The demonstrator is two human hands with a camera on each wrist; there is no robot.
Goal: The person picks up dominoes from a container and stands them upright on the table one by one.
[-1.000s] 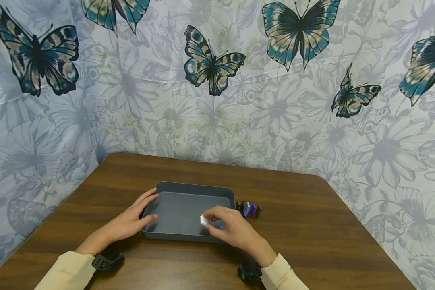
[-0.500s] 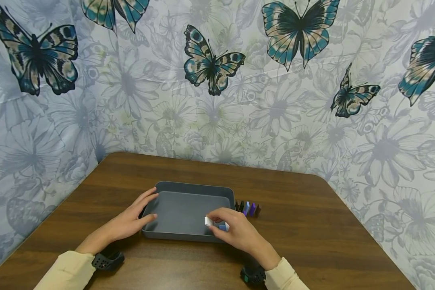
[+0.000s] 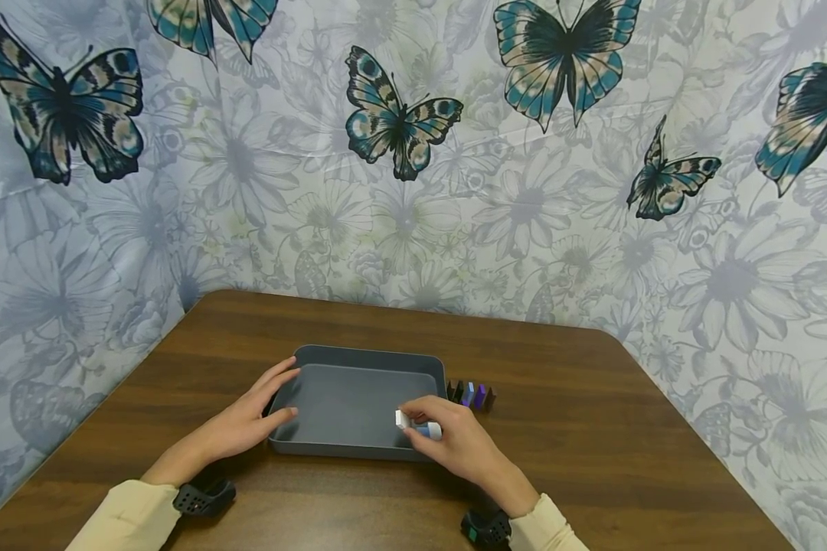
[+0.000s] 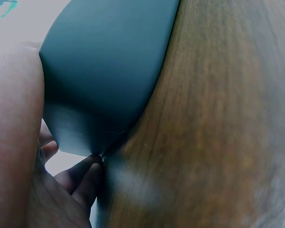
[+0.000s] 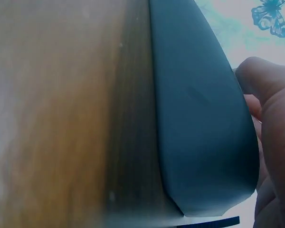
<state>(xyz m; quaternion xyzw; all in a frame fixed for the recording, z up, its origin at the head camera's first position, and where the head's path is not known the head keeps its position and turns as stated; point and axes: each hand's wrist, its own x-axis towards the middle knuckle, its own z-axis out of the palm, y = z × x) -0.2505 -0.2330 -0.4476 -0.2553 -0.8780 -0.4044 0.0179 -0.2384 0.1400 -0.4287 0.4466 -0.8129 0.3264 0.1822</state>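
Observation:
A shallow dark grey tray [image 3: 351,405] lies on the wooden table. Over its near right part, the thumb and forefinger of my right hand [image 3: 452,438] pinch a small white block [image 3: 402,419]. Through the gap between those fingers shows a small blue piece with a white end [image 3: 427,431], partly hidden by the hand. My left hand [image 3: 248,419] rests at the tray's left side with its fingers spread and fairly straight, thumb across the rim. In the left wrist view its fingertips reach the corner of the tray; the right wrist view shows mostly the tray's outer wall.
Several small upright pieces in black, blue, purple and brown [image 3: 479,396] stand in a row just right of the tray. The table [image 3: 593,428] extends on both sides. Behind it hangs a backdrop [image 3: 413,229] printed with flowers and butterflies.
My right hand has shifted slightly to the right with the white block, and more of the blue piece and its white end shows. The left hand and the tray have stayed put.

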